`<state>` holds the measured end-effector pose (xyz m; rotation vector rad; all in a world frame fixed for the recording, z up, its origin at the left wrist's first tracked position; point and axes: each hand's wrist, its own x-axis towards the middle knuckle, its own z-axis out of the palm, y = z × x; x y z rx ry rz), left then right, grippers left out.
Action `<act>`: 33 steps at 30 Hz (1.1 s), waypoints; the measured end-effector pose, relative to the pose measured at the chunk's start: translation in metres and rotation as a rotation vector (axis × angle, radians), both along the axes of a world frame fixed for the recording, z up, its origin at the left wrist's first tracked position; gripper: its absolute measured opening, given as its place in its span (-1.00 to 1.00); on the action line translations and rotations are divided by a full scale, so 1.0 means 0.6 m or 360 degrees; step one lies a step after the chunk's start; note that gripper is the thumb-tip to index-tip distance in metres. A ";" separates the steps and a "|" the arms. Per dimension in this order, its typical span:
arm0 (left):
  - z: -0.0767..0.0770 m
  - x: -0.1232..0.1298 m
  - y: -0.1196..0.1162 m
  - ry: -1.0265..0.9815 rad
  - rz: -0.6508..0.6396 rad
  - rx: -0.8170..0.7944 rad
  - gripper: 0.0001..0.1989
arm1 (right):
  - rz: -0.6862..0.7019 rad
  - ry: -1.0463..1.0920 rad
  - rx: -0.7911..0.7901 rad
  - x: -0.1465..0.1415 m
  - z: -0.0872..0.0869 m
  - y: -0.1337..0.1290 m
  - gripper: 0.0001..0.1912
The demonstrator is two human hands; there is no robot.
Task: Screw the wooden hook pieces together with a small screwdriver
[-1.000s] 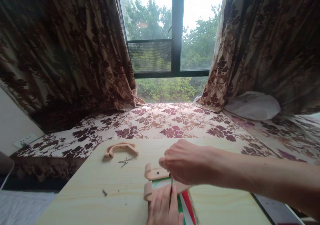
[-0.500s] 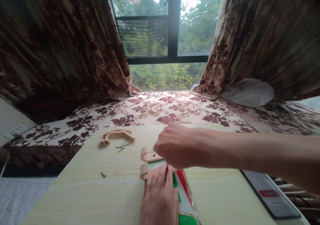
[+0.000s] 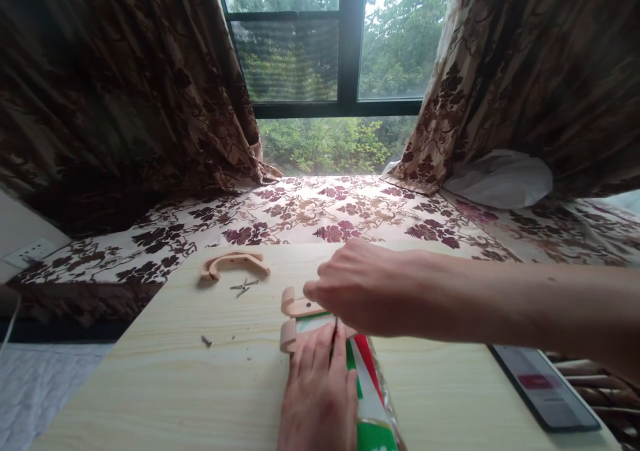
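My left hand (image 3: 317,391) lies over the nearer of two curved wooden hooks (image 3: 289,336), its fingers close together and holding it down on a green, white and red packet (image 3: 373,411). The farther wooden hook (image 3: 300,304) lies parallel to it, with a dark screw hole showing. Above them my right hand (image 3: 345,287) is closed in a fist round a screwdriver, whose thin dark shaft (image 3: 336,324) runs down between my left fingers. Its handle and tip are hidden.
Two more wooden hooks (image 3: 235,263) lie at the table's back left, with several screws (image 3: 243,287) beside them. A single screw (image 3: 207,341) lies nearer. A phone (image 3: 545,387) rests at the right edge of the pale wooden table (image 3: 165,384). Patterned cloth (image 3: 310,211) covers the sill behind.
My right fist has turned slightly over the hook, and a finger now sticks out further at its left. My left hand stays in place. The view has tilted down a little.
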<state>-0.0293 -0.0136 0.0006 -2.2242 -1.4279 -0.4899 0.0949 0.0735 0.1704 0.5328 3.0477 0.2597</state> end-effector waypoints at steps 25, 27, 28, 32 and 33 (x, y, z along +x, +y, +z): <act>-0.026 -0.009 0.010 0.0133 -0.0014 0.0198 -0.52 | -0.0129 -0.0155 -0.0072 0.005 0.014 0.001 -0.87; -0.024 -0.008 0.008 0.0103 -0.0022 0.0180 -0.52 | -0.0063 -0.0094 -0.0066 0.008 0.018 0.000 -0.89; -0.023 -0.007 0.007 0.0083 -0.0025 0.0167 -0.52 | -0.0024 -0.0067 -0.0076 0.010 0.019 0.000 -0.88; -0.019 -0.006 0.005 0.0013 -0.0028 0.0091 -0.52 | -0.0017 -0.0069 -0.0082 0.010 0.014 -0.001 -0.88; -0.019 -0.006 0.005 0.0012 -0.0032 0.0089 -0.53 | -0.0066 -0.0108 -0.0073 0.008 0.012 -0.001 -0.87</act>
